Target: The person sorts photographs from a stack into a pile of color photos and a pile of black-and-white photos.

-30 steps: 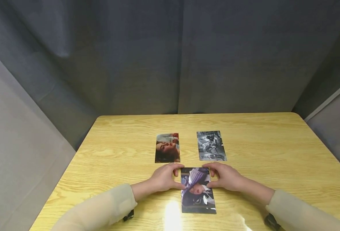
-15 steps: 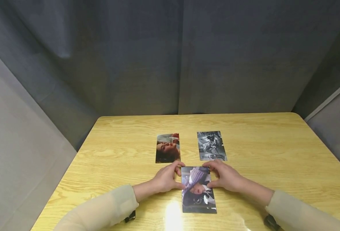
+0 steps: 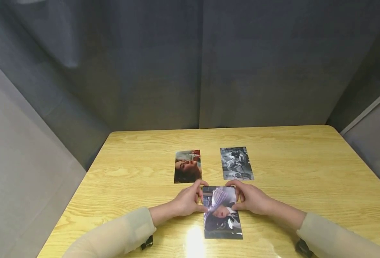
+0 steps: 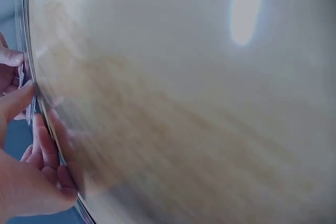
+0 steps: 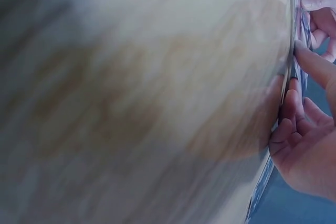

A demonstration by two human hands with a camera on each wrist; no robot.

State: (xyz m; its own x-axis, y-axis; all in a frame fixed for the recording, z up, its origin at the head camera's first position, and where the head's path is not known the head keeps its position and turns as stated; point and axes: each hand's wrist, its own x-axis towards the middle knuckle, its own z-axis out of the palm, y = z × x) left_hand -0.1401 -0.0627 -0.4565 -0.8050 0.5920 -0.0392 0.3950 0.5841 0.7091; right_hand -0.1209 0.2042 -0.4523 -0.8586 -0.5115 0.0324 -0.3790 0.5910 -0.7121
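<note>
A photo with a purple-toned picture (image 3: pixel 222 216) lies lengthwise near the table's front edge. My left hand (image 3: pixel 200 196) pinches its far left edge between thumb and fingers, and my right hand (image 3: pixel 237 196) pinches the far right edge the same way. The photo's far end looks raised a little off the wood. In the left wrist view my left hand (image 4: pixel 26 171) curls round the thin photo edge (image 4: pixel 32 82). The right wrist view has my right hand (image 5: pixel 310 145) against the photo edge (image 5: pixel 288 51). Both wrist views are blurred.
Two more photos lie flat just beyond my hands: a colour portrait (image 3: pixel 187 166) on the left and a black-and-white one (image 3: pixel 236 163) on the right. The wooden table (image 3: pixel 306 172) is walled by grey curtains at the back and sides.
Both hands have closed in slightly on the photo's far end, which now looks lifted a little. The other two photos have not moved.
</note>
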